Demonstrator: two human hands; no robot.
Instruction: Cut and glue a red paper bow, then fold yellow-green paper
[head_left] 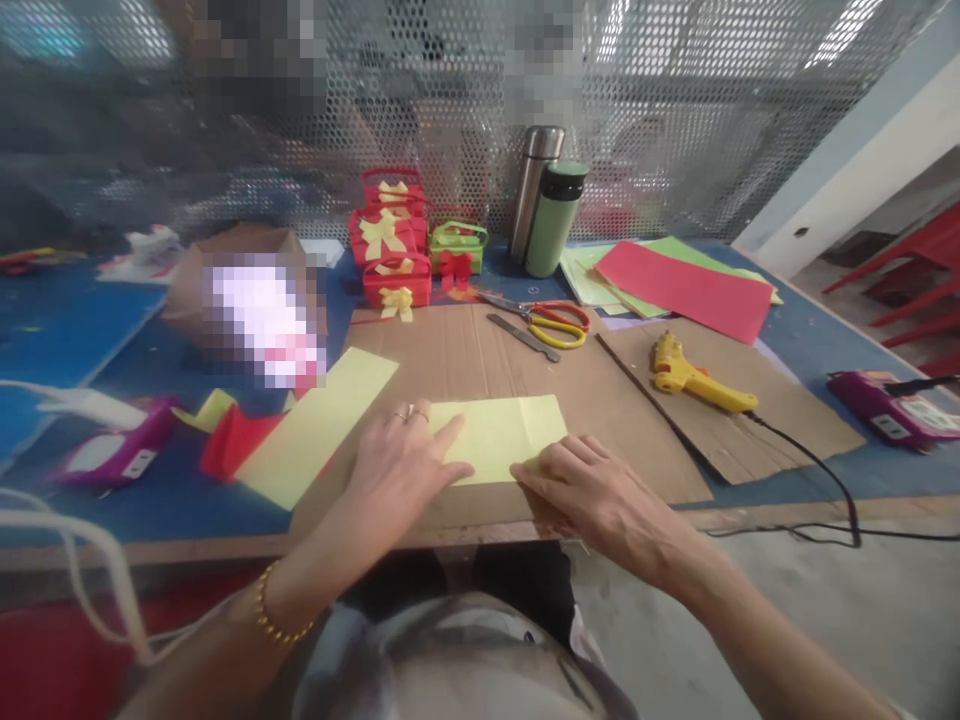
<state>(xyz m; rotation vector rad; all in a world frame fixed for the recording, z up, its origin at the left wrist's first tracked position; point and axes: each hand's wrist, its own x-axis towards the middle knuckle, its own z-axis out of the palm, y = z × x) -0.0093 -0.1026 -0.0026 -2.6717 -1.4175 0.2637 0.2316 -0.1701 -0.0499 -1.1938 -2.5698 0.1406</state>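
Note:
A pale yellow sheet of paper (506,430) lies on a cardboard sheet (450,350) in front of me, with a faint vertical crease right of its middle. My left hand (397,460) rests flat on the sheet's left part, fingers apart. At its near right corner, my right hand (600,490) has its fingers curled together, gripping the paper's edge. Left of my left hand lies another yellow paper strip (322,425), partly over the cardboard. A folded red paper piece (236,440) sits beside that strip.
Scissors (559,325) and a metal blade (523,337) lie beyond the sheet. A yellow glue gun (697,380) with a trailing cord is at right. Red gift boxes (394,250), a green box (457,245), a green bottle (553,225) and red paper (686,290) stand or lie behind.

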